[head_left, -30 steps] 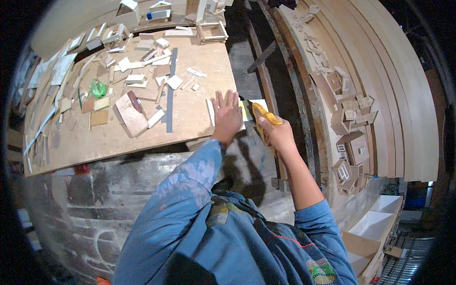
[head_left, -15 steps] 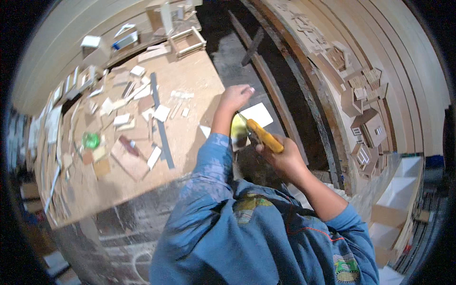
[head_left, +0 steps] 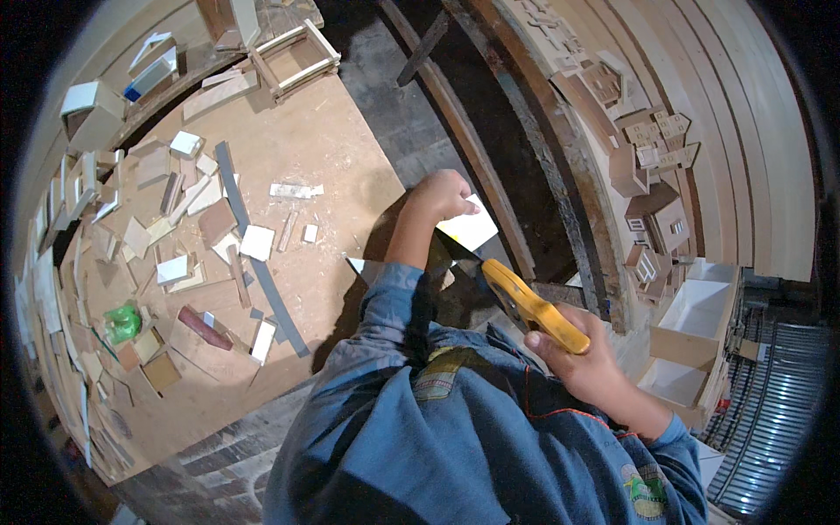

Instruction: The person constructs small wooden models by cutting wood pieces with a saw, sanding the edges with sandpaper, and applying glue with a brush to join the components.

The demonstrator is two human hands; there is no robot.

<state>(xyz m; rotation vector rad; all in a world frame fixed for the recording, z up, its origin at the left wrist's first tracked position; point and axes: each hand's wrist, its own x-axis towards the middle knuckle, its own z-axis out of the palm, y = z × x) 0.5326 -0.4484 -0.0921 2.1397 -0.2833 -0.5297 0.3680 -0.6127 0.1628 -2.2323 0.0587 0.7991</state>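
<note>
My right hand is closed on the yellow handle of a hand saw, whose dark blade reaches up toward a white board just past the plywood bench's edge. My left hand has curled fingers on that board, gripping its upper side, while my forearm reaches across the bench edge. Part of the board is hidden behind my left hand and wrist.
The plywood bench carries several offcuts, a grey strip, a green object and an open frame box. A wooden rail crosses the gap. Small model houses line the right side above white-lined boxes.
My left fingers, earlier spread flat on the board, have curled. My right hand and the saw have moved down and right in view, toward my body. The whole view has turned.
</note>
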